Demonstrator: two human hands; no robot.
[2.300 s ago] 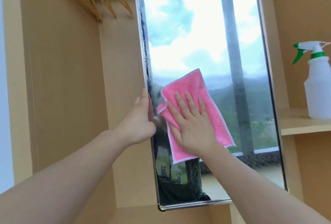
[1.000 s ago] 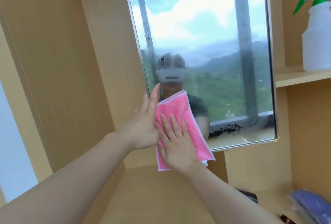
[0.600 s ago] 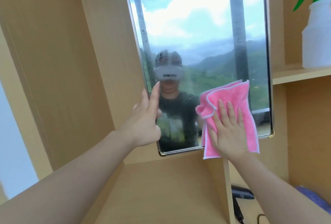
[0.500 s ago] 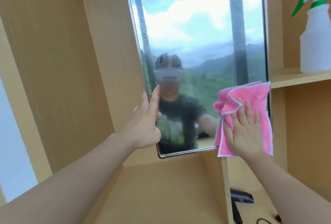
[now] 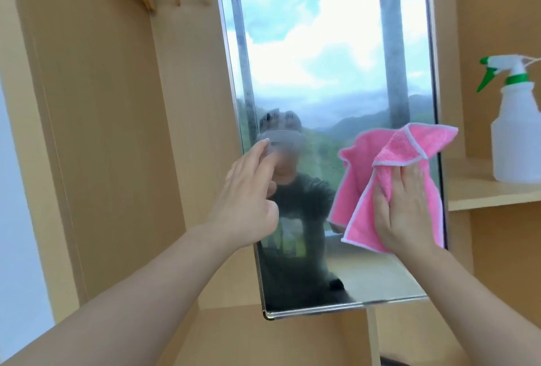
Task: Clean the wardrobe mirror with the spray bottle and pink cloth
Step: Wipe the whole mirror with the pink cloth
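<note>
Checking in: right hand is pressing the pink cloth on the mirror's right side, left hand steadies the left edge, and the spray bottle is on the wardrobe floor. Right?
Not quite. The head view shows the spray bottle standing on the shelf right of the mirror, not on the floor. The rest holds: the right hand presses the pink cloth on the right side, and the left hand steadies the left edge.

Wardrobe mirror (image 5: 328,73): tall, thin metal edging, upright w/ slight tilt in view, glass showed reflected sky, hills & window bars. Pink cloth (image 5: 366,190): fluffy, pale-trimmed, crumpled, top corner folded over; lay flat against glass at lower right by mirror's right edge. Spray bottle (image 5: 518,131): white, translucent, green nozzle & collar, stood upright on shelf right of mirror, apart from it.
</note>
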